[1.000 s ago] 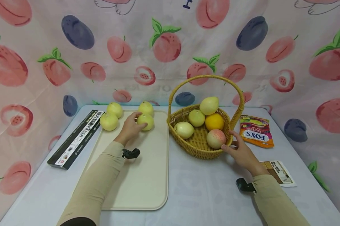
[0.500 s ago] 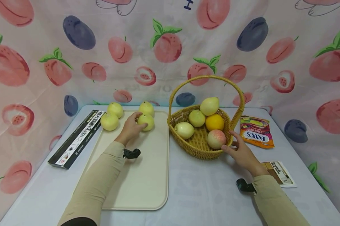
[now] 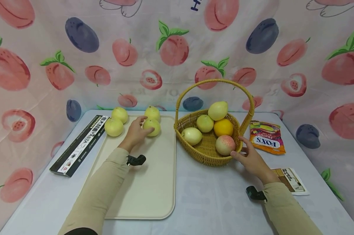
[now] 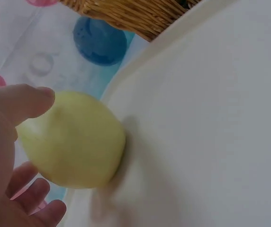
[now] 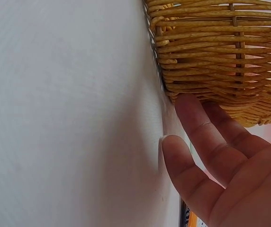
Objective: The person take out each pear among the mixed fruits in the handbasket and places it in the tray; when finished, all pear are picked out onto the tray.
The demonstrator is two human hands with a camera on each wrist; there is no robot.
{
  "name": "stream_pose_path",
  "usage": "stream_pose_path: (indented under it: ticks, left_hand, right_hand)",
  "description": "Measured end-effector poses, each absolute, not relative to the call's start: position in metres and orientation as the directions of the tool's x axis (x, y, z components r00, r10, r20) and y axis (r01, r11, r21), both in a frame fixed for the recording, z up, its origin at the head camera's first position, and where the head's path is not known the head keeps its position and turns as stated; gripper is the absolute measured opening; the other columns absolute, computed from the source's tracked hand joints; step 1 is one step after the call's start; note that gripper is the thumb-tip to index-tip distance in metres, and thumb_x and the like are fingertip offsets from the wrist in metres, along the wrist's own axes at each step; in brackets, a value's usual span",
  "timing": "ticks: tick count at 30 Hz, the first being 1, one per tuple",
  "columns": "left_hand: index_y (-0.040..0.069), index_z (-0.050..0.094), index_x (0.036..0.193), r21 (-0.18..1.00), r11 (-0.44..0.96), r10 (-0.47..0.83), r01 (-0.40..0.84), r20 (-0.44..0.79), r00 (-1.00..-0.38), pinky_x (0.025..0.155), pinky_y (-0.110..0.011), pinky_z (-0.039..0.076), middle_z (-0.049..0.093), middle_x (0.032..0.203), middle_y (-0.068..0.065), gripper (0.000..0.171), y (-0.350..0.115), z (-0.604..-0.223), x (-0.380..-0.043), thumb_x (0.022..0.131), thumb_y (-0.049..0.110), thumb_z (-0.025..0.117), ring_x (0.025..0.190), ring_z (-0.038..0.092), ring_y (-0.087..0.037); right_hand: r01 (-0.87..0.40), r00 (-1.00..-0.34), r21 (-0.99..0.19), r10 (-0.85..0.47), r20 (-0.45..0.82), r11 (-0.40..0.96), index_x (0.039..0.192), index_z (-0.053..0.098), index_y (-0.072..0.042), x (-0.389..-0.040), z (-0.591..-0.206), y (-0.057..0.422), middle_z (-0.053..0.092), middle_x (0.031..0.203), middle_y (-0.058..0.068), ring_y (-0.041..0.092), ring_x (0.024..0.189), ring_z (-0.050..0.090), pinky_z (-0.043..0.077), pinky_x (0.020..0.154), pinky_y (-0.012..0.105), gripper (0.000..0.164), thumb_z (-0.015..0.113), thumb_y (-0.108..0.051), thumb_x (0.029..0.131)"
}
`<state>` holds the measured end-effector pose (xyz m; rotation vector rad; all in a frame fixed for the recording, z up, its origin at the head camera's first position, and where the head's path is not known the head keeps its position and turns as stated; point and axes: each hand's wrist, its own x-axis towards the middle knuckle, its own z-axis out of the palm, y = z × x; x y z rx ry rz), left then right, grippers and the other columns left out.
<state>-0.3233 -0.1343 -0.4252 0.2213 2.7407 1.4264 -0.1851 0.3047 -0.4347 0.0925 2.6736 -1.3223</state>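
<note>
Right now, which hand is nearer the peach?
Right. The right hand is at the rim of the wicker basket, beside the peach; the left hand is farther off, around a yellow-green fruit on the tray.

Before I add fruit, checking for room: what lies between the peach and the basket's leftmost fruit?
Only bare, woven basket floor; the head view shows it.

Nine fruits (image 3: 152,127), two packets (image 3: 266,137) — one basket (image 3: 200,157), tray (image 3: 147,189), box (image 3: 79,146)

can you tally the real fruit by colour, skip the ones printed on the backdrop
Pale yellow-green fruits: 7
Orange fruit: 1
Pink fruit: 1
Total in view: 9
</note>
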Motion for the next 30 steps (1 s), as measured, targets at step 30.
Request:
stream_pose_path:
  ticks: [30]
  left_hand:
    - [0.004, 0.040, 0.151, 0.786, 0.426, 0.500, 0.448, 0.209, -0.841, 0.111, -0.050, 0.035, 0.039, 0.153, -0.014, 0.076, -0.093, -0.370, -0.242, 0.088, 0.021, 0.080, 0.140, 0.038, -0.035]
  right_hand:
    - [0.131, -0.984, -0.780, -0.016, -0.179, 0.612, 0.162, 0.005, -0.015, -0.185, -0.435, 0.304, 0.029, 0.150, 0.037, 0.051, 0.130, 0.039, 0.040, 0.098, 0.067, 0.096, 0.061, -0.056, 0.096]
